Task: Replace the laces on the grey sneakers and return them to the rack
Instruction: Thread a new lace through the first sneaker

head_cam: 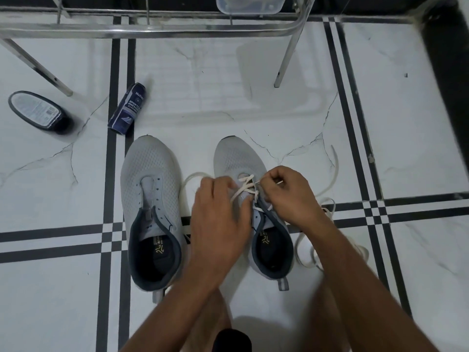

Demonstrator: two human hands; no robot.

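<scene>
Left hand: my left hand [218, 214] lies over the near side of the right sneaker [250, 199], fingers curled onto the lace [245, 188] at the eyelet rows. I judge this steadies the upper and keeps the crossed runs taut.
Right hand: my right hand [286, 194] pinches a lace end just above the eyelets, fingers closed on it, positioned to feed it through the next hole.
Right sneaker: stands on the floor [253, 97], toe pointing away from me, collar toward me, so the eyelets face up. The lower rows carry white crossings; the upper rows look unthreaded.
Loose lace: white slack loops on the floor to either side of this shoe, left free so it can be drawn through.
Left sneaker: the left sneaker [152, 204] sits just beside it, parallel, with bare eyelets. It waits its turn.
Cleaner bottle: the cleaner bottle [128, 107] lies tipped beyond the left sneaker's toe.
Dark container: the dark container [40, 111] rests further left, apart from the work.
Rack: the rack [157, 29] stands beyond everything, metal-framed, near enough for the return.
</scene>
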